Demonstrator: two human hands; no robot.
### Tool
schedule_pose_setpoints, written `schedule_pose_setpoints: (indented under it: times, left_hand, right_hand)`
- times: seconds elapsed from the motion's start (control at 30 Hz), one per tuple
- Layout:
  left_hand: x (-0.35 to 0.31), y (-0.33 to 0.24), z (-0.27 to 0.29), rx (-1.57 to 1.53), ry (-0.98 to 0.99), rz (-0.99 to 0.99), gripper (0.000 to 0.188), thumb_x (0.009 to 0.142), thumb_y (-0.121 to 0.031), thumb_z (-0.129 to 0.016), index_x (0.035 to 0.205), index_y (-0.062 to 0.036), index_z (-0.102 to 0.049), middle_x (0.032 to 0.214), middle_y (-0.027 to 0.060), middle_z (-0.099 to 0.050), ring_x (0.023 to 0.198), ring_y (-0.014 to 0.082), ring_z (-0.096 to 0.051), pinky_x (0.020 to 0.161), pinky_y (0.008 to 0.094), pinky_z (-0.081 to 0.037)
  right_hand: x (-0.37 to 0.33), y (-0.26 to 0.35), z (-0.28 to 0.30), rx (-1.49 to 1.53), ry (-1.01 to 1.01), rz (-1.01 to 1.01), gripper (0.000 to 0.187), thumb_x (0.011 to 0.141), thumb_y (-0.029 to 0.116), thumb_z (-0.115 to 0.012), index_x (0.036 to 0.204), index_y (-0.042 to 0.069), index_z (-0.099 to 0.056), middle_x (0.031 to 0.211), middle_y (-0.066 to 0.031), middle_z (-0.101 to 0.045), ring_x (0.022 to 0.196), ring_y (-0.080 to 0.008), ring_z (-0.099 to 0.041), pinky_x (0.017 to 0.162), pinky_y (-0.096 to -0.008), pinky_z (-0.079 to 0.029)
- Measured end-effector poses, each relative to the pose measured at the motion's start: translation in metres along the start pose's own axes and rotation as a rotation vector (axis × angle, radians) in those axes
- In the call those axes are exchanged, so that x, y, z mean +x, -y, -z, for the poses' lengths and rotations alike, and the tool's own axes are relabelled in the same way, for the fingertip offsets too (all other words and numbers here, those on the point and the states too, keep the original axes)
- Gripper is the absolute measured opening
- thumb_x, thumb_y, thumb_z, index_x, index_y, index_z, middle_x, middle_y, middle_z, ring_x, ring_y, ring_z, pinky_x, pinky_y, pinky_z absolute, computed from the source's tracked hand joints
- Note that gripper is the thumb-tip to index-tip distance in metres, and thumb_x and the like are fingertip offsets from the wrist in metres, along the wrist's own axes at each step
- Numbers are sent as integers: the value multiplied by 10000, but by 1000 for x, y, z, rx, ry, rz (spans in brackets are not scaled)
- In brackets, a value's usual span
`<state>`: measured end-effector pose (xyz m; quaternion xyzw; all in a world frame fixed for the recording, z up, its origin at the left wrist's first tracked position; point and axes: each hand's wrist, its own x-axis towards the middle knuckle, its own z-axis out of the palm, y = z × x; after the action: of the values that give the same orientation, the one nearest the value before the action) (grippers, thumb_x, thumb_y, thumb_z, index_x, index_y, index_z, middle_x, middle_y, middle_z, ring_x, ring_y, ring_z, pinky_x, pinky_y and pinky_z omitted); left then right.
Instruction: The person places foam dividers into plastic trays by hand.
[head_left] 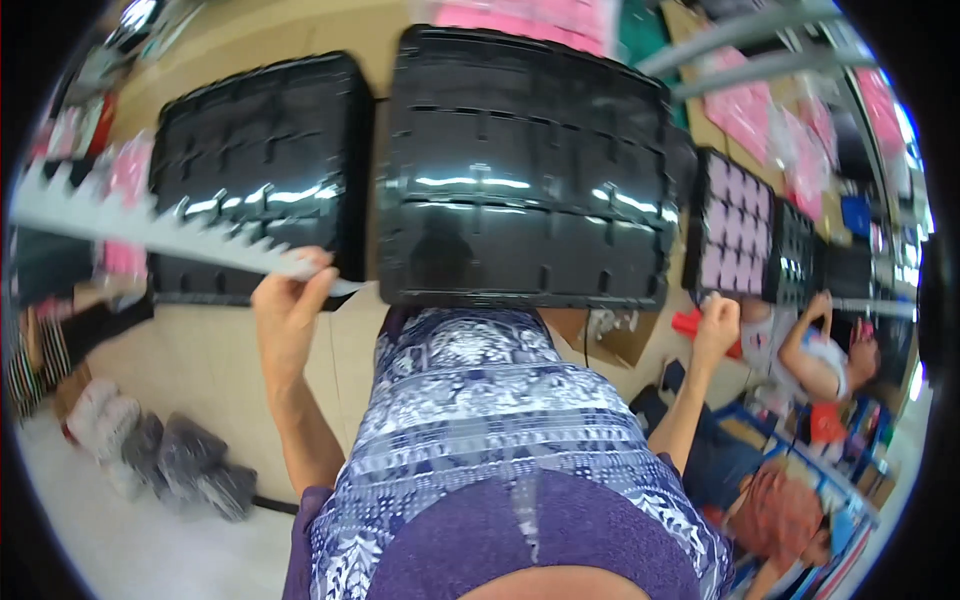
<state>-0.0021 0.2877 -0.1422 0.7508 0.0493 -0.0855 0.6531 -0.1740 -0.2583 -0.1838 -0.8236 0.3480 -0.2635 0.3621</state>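
My left hand [290, 295] pinches a long white strip with a toothed edge [150, 228]. The strip slants up and away to the left, across the front of a black plastic tray [260, 150]; a short end pokes out right of my fingers. Straight ahead, close to my body, lies a larger glossy black tray [530, 170] with moulded ridges and nothing visible in it. My right hand [717, 327] is closed just right of that tray's near corner, below a black tray with pink pieces [738, 230]. Whatever its fingers may hold cannot be made out.
Pink packs [530, 20] lie beyond the middle tray. Grey metal rails [750, 35] cross the upper right. Two people work at the right, one in a red patterned top [780, 515]. Wrapped dark bundles [190, 450] and a cardboard box [610, 340] sit on the floor.
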Motion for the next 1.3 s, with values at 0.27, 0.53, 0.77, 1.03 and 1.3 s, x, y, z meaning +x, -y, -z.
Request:
schedule_pose_setpoints:
  times: [0.27, 0.53, 0.77, 1.03, 1.3]
  left_hand:
    - [-5, -29, 38, 96, -178, -37, 331, 911, -17, -664, 1234, -19, -594, 892, -38, -599, 651, -8, -450, 540, 156, -294]
    - [4, -52, 3, -18, -137, 27, 505, 893, -35, -674, 1353, -18, -468, 943, 1, -620, 662, 12, -475, 523, 161, -331]
    - [-14, -100, -16, 525, -765, -836, 356, 907, 48, -608, 1257, 15, -554, 1142, 100, -581, 864, 147, -576, 751, 291, -496]
    - [264, -158, -158, 731, 294, -590, 197, 878, -175, -662, 900, 17, -698, 853, 184, -690, 772, 321, -658, 717, 392, -492]
    - [414, -9, -188, 1337, 897, -607, 545, 762, -292, -808, 1198, -31, -612, 1182, 149, -630, 1086, 341, -601, 935, 434, -503]
  right_hand:
    - [-31, -219, -6, -762, 274, -308, 269, 871, 270, -623, 990, 30, -652, 892, -272, -664, 910, -412, -666, 777, -489, -513]
    - [-22, -273, 61, -886, 63, -186, 303, 965, 294, -525, 953, 56, -711, 908, -242, -686, 896, -439, -663, 782, -527, -505]
    - [91, 104, -1, 224, -220, 324, 167, 1012, 127, -549, 1046, 13, -666, 713, -5, -563, 599, -109, -517, 543, -277, -433]
    - [243, 260, -310, -495, 979, 1142, 176, 857, 240, -652, 961, 99, -675, 960, -132, -701, 913, -354, -659, 761, -452, -520]
    - [264, 165, -457, -803, 1146, 1409, 318, 856, 270, -687, 1078, 56, -609, 914, -165, -684, 973, -352, -668, 806, -461, -544]
